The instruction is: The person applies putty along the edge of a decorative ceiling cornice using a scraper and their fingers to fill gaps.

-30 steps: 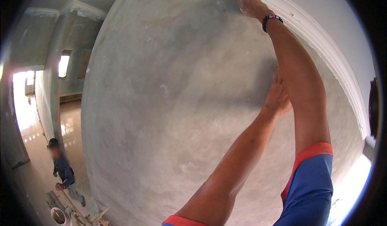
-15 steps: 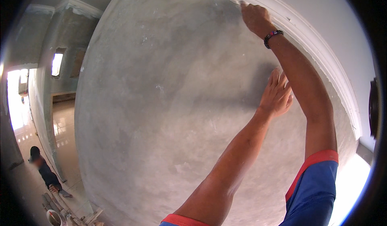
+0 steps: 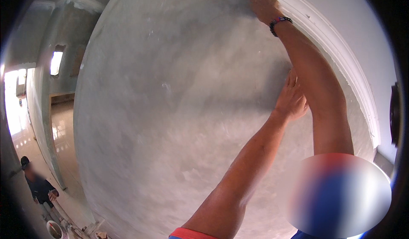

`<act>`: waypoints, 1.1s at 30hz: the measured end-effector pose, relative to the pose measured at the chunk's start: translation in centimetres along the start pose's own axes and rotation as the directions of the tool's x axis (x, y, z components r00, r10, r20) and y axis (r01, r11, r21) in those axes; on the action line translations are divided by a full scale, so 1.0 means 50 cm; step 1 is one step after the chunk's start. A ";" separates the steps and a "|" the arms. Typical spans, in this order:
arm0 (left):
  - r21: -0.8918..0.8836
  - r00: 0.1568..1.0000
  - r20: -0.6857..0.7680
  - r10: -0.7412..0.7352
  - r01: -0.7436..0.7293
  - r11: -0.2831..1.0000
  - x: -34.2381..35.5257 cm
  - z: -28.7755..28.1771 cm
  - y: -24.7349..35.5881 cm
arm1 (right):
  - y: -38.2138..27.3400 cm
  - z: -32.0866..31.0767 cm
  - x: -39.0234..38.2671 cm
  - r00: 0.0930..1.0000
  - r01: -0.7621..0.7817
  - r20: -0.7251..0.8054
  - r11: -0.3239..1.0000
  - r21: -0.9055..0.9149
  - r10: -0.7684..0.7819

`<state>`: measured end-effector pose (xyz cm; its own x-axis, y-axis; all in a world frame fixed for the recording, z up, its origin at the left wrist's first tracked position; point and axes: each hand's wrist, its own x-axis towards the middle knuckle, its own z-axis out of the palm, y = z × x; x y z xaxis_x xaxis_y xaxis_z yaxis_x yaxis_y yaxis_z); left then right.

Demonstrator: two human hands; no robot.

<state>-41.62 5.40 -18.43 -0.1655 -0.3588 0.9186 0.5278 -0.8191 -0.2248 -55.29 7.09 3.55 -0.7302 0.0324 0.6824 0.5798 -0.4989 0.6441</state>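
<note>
At the top edge of the wall (image 3: 170, 124), the curled right hand (image 3: 265, 9), hold unclear, seemingly works along the white moulding (image 3: 319, 28), next needing steady pressure; the flat, empty-looking left hand (image 3: 292, 102) leans below.

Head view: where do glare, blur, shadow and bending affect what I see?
In the head view, glare whites out the far-left doorway; an oval blur smears the right sleeve; soft shadow darkens the wall beside the left hand; fisheye bends the cornice.

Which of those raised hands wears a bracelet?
The right hand, up by the white cornice, wears the dark beaded bracelet; the left hand, lower at the grey wall, wears none.
</note>
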 end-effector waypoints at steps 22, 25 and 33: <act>0.074 0.996 0.086 0.031 -0.038 0.997 0.001 -0.011 0.001 | 0.317 0.030 -0.366 0.983 -0.046 0.179 0.998 0.037 0.038; 0.090 0.994 0.103 0.028 -0.038 0.995 0.001 -0.003 0.007 | 0.369 0.039 -0.419 0.976 -0.059 0.212 0.997 0.045 0.048; 0.152 0.990 0.127 0.058 -0.077 0.985 -0.003 0.012 0.015 | 0.492 0.060 -0.566 0.957 -0.072 0.274 0.994 -0.083 0.092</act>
<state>-40.69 5.14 -18.55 -0.0276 -0.3460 0.9378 0.6595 -0.7114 -0.2431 -19.28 -3.50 1.12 -0.5467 0.2219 0.8074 0.5988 -0.5704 0.5623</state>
